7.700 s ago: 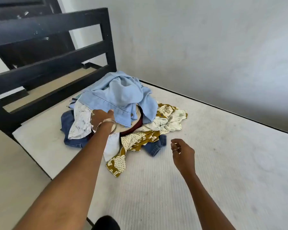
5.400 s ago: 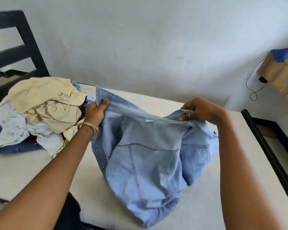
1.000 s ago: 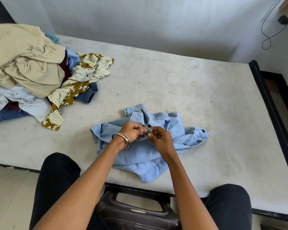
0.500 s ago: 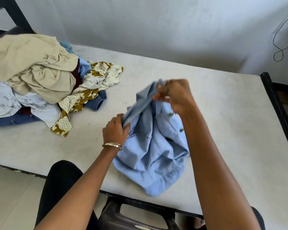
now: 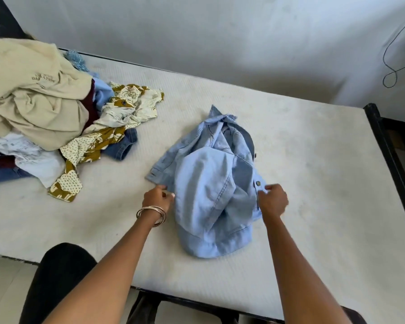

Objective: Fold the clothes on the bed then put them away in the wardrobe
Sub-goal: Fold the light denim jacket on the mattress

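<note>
Head view shows a light-blue denim shirt lying crumpled on the bed, near the front edge and about midway along it. The left hand has its fingers curled and pinches the shirt's left edge by the cuff; the right hand pinches the buttoned placket on the other side. The step looks like spreading the garment flat before folding — best done by drawing both edges outward and toward the front edge until the bunched middle and the twisted collar at the far end lie smooth, then squaring the sleeves. A pile of unfolded clothes sits toward the far-left corner, well apart from the shirt, so it does not crowd the work. A black bed frame runs along the right edge — no wardrobe is visible.
</note>
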Demonstrator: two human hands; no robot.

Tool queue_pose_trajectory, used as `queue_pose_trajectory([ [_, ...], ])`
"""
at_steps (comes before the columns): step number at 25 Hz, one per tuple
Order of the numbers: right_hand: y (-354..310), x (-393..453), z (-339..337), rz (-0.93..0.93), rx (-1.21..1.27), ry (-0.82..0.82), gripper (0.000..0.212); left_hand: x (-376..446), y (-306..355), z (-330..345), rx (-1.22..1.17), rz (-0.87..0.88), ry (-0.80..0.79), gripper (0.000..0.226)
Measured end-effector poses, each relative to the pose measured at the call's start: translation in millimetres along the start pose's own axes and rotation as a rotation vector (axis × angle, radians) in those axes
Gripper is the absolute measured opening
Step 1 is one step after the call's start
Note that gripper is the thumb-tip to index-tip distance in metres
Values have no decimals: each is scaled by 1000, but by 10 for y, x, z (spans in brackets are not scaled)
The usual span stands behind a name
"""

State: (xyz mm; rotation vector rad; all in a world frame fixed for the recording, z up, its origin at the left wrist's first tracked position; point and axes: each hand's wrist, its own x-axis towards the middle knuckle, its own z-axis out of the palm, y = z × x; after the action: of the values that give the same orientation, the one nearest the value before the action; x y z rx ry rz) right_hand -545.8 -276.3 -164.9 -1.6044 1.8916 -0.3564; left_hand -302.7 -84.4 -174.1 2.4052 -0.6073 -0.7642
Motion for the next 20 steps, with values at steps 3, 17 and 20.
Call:
queue_pose_trajectory([
  [3,498,-41,129,-41,-11,-31,37,119,116,142,-264,-259,244,57],
  [17,97,-19,-341,-264,368,562,30,328,746,-325,-655,321,539,23],
  [20,-280,-441,-306,-667,294,462,31,-186,1020,-295,-137,1002,140,20],
])
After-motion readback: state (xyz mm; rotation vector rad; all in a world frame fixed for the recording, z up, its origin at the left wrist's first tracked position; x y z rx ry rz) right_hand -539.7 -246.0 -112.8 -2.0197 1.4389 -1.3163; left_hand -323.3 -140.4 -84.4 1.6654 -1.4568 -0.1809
